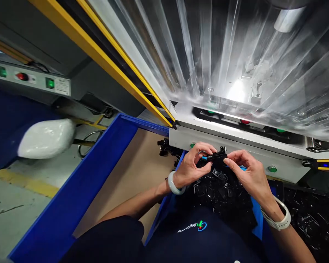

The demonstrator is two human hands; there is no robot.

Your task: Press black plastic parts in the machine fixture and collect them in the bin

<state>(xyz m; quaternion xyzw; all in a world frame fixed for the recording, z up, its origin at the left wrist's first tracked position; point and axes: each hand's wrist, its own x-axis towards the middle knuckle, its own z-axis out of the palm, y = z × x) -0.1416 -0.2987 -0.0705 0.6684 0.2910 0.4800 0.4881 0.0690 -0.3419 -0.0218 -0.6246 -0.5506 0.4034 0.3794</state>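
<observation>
Both hands are raised in front of me over a heap of shiny black plastic parts [222, 188]. Between them is a small black plastic part [219, 159], its upper end sticking up past the fingertips. The thumb and fingers of my right hand [248, 173] pinch its right side. At its left side, my left hand [193, 164] curls closed around a thin black-and-blue piece [204, 157], whose kind I cannot make out. This piece meets or touches the black part; the exact contact is hidden by the fingers.
Ahead stands a machine with a clear strip curtain [203, 51], a yellow-edged frame [109, 65] and a front panel with a green button [272, 169]. A blue-walled bin [79, 179] lies left, near a white seat [48, 138]. More black parts [312, 219] lie right.
</observation>
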